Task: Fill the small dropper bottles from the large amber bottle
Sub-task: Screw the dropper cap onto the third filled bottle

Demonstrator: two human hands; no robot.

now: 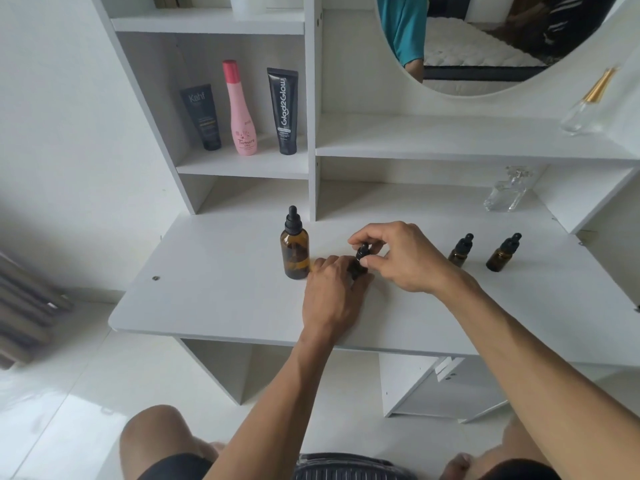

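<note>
The large amber bottle (pixel 295 251) stands upright on the white desk (pixel 214 292) with its black dropper cap on. Just right of it, my left hand (pixel 332 292) grips a small dropper bottle (pixel 358 268), whose body is mostly hidden behind the fingers. My right hand (pixel 398 258) pinches that bottle's black dropper cap (pixel 363 252) from above. Two more small amber dropper bottles, one (pixel 459 252) and another (pixel 502 254), stand capped farther right on the desk.
A shelf on the left holds a dark tube (pixel 202 116), a pink bottle (pixel 242 112) and a black tube (pixel 284 112). Clear glass perfume bottles stand at the right, one (pixel 507 192) on the desk's back, one (pixel 585 105) on the upper shelf. A round mirror (pixel 485 43) hangs above.
</note>
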